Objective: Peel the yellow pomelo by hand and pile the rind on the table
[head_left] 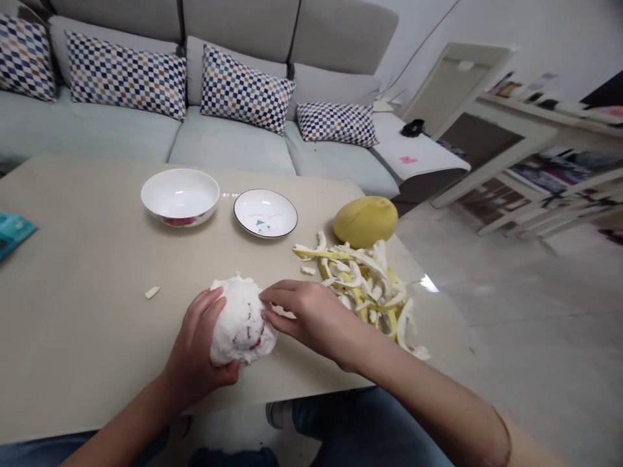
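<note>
Left hand cups a peeled pomelo from the side and underneath, fingers wrapped well around it, while the right hand closes in narrowly, its fingertips pressed against the upper right of the fruit. Behind the worktop runs a long grey sofa with checked cushions, and a white shelf unit stands off to the right above the tiled floor. Nothing stands between the hands and the fruit. To the right of the right forearm lies a heap of torn yellow-and-white peel, touching a whole yellow pomelo at its far end. Farther off sit a white bowl and, just beside it, a small white plate. The held fruit is covered in ragged white pith, with dark reddish flesh showing through in patches. It sits over the worktop near the front edge, though whether it touches the surface is hidden. Open worktop stretches to its left, reaching a teal packet at the left edge. A small scrap of pith lies nearby.
</note>
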Motion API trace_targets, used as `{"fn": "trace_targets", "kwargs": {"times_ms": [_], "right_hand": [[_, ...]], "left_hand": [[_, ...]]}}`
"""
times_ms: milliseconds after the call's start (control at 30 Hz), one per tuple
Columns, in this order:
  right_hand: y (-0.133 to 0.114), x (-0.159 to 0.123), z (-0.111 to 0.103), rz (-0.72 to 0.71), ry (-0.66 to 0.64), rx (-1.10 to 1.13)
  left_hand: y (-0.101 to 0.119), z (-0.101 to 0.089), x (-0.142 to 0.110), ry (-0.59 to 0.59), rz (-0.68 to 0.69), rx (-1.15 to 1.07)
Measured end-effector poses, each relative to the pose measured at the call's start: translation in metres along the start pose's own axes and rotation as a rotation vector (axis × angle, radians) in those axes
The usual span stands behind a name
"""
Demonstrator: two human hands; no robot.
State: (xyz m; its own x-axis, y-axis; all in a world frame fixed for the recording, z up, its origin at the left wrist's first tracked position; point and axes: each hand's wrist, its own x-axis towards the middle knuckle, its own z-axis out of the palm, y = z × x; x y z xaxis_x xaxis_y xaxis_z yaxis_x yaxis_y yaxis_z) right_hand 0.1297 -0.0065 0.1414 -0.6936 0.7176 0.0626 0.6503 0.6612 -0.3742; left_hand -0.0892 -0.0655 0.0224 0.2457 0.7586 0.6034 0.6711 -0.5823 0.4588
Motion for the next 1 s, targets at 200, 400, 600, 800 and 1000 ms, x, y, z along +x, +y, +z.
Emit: {"fn": "trace_targets", "kwargs": {"times_ms": [200,400,600,800,1000], "right_hand": [[-0.002,0.013,-0.006,0.002,-0.129,-0.144],[-0.003,0.014,0.011,0.023,-0.104,-0.301],[-0.008,0.003,0.006,-0.039,-0.103,-0.349],[-0.008,0.011,0.01,-0.072,-0.16,-0.451],[-0.003,0.018,-0.005,-0.012,-0.2,-0.216]], "left_hand": [[0.001,-0.001,0.002,-0.016,0.007,-0.04],[0.002,0.002,0.001,0.02,0.053,-0.019],[0.001,0.001,0.0,0.034,0.094,-0.003],[-0.003,-0.001,0.002,0.031,0.132,-0.043],[-0.003,0.001,-0.001,0.01,0.181,-0.085]]}}
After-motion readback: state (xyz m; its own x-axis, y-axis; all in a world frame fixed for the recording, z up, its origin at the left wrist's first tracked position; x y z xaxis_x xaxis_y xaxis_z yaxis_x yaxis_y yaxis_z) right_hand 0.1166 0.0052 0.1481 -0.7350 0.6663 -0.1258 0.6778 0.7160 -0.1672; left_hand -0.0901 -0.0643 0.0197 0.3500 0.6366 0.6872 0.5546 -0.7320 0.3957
